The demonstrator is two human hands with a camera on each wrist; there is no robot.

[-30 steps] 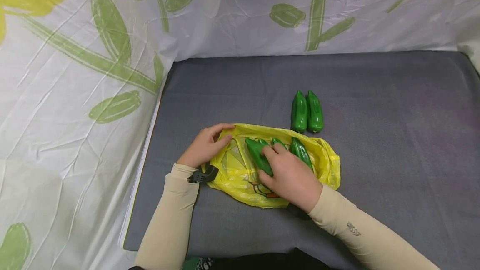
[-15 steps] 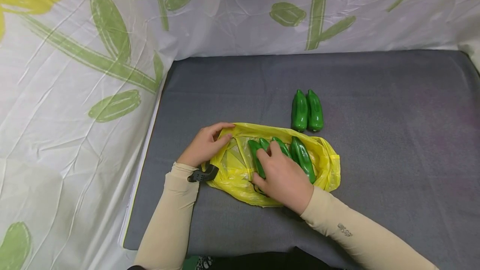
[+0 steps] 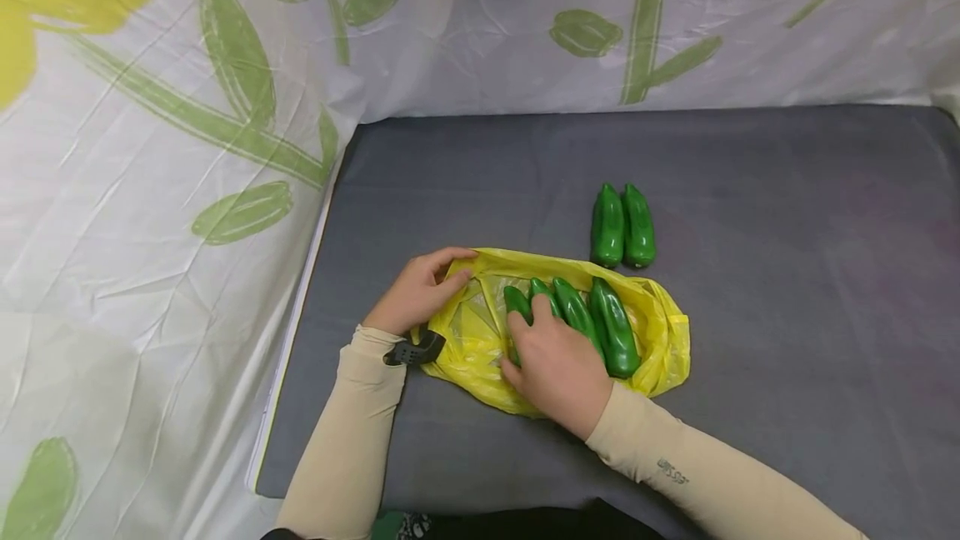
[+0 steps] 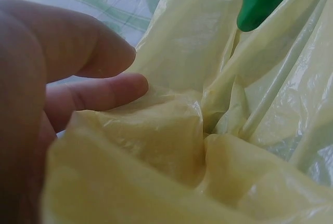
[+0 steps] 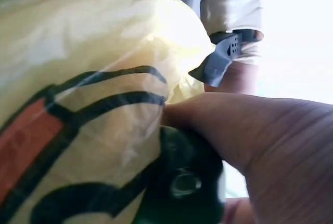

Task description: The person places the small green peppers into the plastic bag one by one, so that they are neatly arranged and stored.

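A yellow plastic bag [image 3: 480, 386] lies on the table, its mouth spread. Several glossy green peppers [image 3: 615, 332] lie side by side in it. The right hand [image 3: 562, 369] reaches over them, thumb and fingers around the leftmost green pepper [image 3: 516, 300]. In the right wrist view, the blunt end of a green pepper [image 5: 184, 182] shows beneath that hand. At the bag's left rim, the left hand [image 3: 420, 290] keeps its fingers extended and apart, touching the plastic. In the left wrist view, the bag [image 4: 156, 141] bunches below the fingers [image 4: 104, 91].
Two more green peppers [image 3: 607, 227] lie together behind the bag on the grey tabletop [image 3: 780, 290]. A white curtain with printed flowers [image 3: 480, 32] borders the table at the back and left. A black strap [image 3: 416, 348] circles the left wrist.
The right hand has moved slightly left and toward the person. The pepper under it, slanted earlier, now lies closer in line with the others. The left hand stays at the rim.
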